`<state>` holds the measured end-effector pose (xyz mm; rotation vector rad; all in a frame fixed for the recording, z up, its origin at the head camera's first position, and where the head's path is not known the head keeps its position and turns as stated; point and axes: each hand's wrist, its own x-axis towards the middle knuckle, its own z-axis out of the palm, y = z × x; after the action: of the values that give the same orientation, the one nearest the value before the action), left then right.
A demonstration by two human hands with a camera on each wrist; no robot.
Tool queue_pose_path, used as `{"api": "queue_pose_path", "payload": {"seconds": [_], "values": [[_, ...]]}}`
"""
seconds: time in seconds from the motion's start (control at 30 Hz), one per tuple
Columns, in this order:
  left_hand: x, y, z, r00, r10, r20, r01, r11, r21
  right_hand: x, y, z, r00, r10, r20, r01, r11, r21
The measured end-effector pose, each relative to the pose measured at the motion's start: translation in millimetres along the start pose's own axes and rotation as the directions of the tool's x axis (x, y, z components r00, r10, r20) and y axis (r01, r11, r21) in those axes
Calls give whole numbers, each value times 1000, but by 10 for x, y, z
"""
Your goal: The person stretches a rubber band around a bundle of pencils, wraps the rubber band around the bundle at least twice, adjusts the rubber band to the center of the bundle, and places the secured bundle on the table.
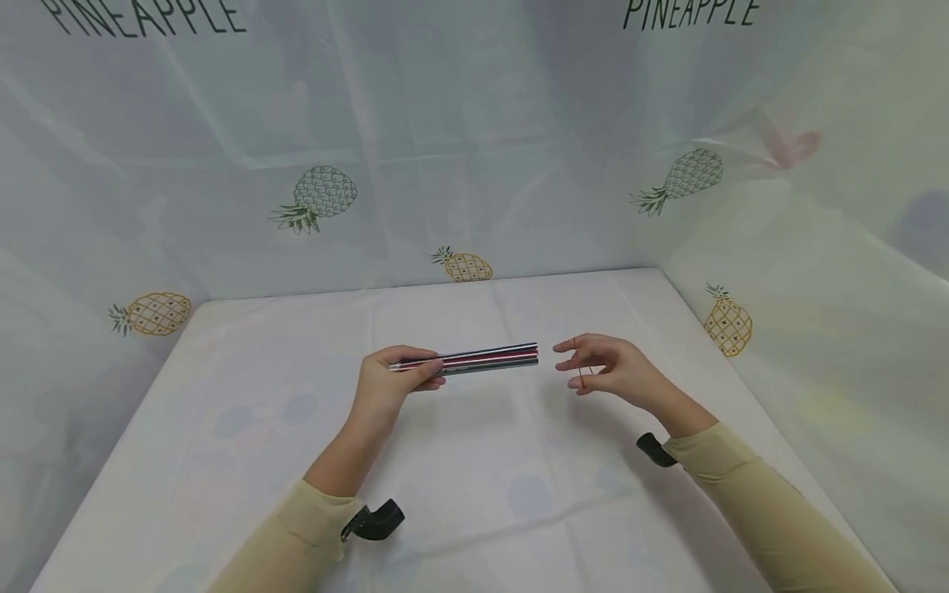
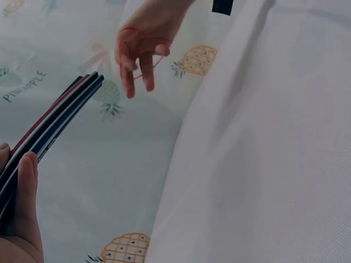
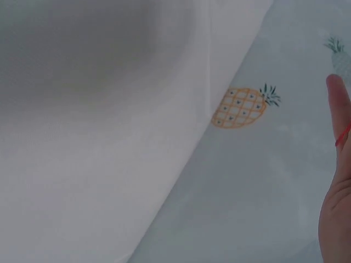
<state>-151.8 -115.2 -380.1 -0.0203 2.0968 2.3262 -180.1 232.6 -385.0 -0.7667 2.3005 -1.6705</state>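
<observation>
My left hand (image 1: 384, 385) grips a bundle of several pencils (image 1: 493, 358) near one end, thumb across the front. They lie side by side, dark and red with pale stripes, and their free ends point to the right. Facing those ends across a small gap is my right hand (image 1: 619, 372), its fingers spread apart. A thin red rubber band (image 3: 343, 135) loops around the right fingers. In the left wrist view the band stretches between the fingers of the right hand (image 2: 151, 35), beyond the pencil ends (image 2: 94, 78).
A white cloth (image 1: 460, 469) with faint coloured dots covers the table below both hands. Behind and at the sides hangs a pale curtain (image 1: 474, 165) printed with pineapples. A black wrist camera mount (image 1: 376, 520) sits at the left sleeve, another (image 1: 656, 450) at the right.
</observation>
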Motion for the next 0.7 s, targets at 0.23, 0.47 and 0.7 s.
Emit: {"api": "queue_pose_path", "payload": {"seconds": [0.23,0.47,0.7], "values": [[-17,-33,65,1000,-5,21,5,1000,-16,57,-124,151,996,-85,-41,87,995,38],[-37,-48,125,999,10,32,-10,1000,-2,162,-230,351,991,-127,-51,131,987,90],[-76,-17,177,998,59,27,-59,998,-14,237,-272,437,993,-117,-8,117,976,183]]}}
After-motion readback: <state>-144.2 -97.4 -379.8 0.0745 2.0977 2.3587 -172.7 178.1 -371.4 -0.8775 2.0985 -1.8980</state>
